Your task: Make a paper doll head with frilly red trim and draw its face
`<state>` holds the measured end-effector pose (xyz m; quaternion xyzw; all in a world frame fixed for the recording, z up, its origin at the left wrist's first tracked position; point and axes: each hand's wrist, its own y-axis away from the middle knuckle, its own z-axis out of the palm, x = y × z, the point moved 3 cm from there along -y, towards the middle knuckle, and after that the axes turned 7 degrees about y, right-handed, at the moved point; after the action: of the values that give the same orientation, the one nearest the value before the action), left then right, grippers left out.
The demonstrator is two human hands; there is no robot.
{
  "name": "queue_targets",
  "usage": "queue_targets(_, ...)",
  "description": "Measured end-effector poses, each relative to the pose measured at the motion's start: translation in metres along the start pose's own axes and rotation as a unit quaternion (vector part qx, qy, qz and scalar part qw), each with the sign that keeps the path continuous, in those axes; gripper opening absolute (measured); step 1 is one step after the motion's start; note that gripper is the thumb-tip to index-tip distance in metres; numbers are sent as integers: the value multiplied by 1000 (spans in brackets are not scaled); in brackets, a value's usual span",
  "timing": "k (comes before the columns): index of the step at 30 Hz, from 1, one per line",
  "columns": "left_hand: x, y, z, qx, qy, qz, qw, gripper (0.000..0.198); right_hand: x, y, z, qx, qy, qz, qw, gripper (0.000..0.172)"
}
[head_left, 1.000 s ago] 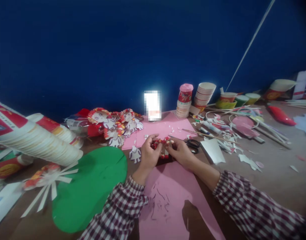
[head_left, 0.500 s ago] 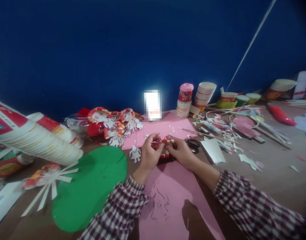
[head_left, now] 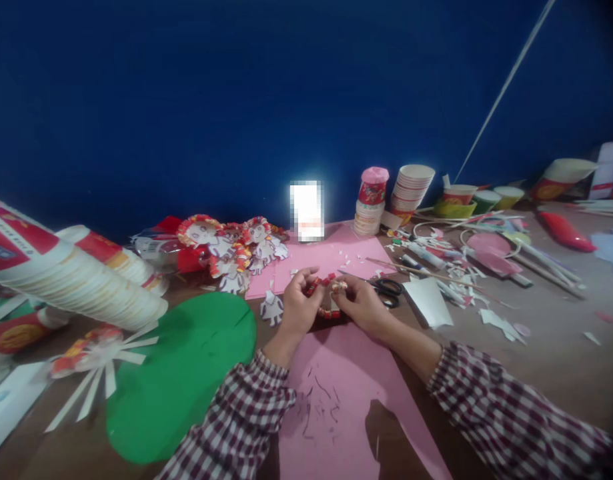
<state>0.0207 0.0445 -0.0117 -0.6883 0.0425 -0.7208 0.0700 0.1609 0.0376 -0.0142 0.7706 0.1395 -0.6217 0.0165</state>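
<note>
Between my two hands is a small red and cream ring-shaped craft piece [head_left: 330,313]. My left hand [head_left: 301,303] pinches its left side, with thumb and fingers closed on the red part. On the other side my right hand [head_left: 366,303] grips its cream-coloured edge between thumb and fingers. The fingers hide much of the piece. Below the hands lies a pink sheet [head_left: 351,373] with dark marks and a cut-out gap. Black-handled scissors [head_left: 389,292] rest just beyond my right hand. A small paper figure [head_left: 271,309] lies left of my left hand.
Green oval sheet [head_left: 186,380] and leaning paper cups [head_left: 91,283] are at the left. Decorated paper dolls [head_left: 229,250] lie behind them. Cup stacks [head_left: 411,190] stand at the back. Markers, paper scraps [head_left: 496,321] and a red bag [head_left: 563,229] lie to the right.
The craft piece has turned between my fingers, so its lower curve and the opening inside it show more. My hands have moved slightly apart.
</note>
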Motion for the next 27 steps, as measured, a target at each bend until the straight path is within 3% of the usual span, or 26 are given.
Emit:
queue_targets(6,-6,-1,2,0,121,-68,990,41,3,0,0,6,-7,20,1000,15)
queue_targets(13,-3,-2,6,-16,253,-155,955,50,3,-1,3,-10,-67,35,997,12)
queue_targets(27,-5,-1,8,-32,306,-215,927,52,4,-2,1,-13,-24,37,999,12)
